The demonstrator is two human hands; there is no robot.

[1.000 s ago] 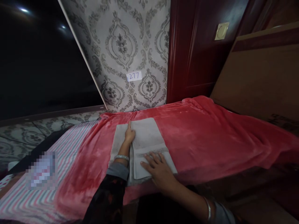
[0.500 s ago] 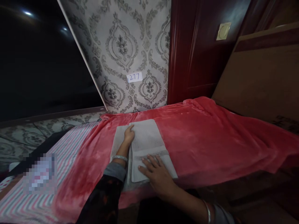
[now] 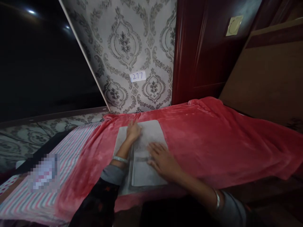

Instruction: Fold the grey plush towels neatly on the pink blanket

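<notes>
A grey folded cloth (image 3: 149,171) lies on a red blanket (image 3: 201,138), with a flap folded over its lower part. My left hand (image 3: 133,130) is at the cloth's upper edge, near the fold line; its fingers are smeared by motion. Over the middle right of the cloth is my right hand (image 3: 163,159), palm down with its fingers spread. It holds nothing, and its fingertips are slightly blurred. Both wrists wear silver bracelets.
A striped sheet (image 3: 71,142) shows left of the blanket, with a pixelated object (image 3: 44,173) on it. Behind are a large dark screen (image 3: 47,63), patterned wallpaper with a "277" label (image 3: 138,76), a dark red door panel (image 3: 201,47) and a brown board (image 3: 267,75).
My right hand has moved up the cloth, away from its lower part. My left hand has shifted slightly up and right at the upper edge. The view has shifted a little.
</notes>
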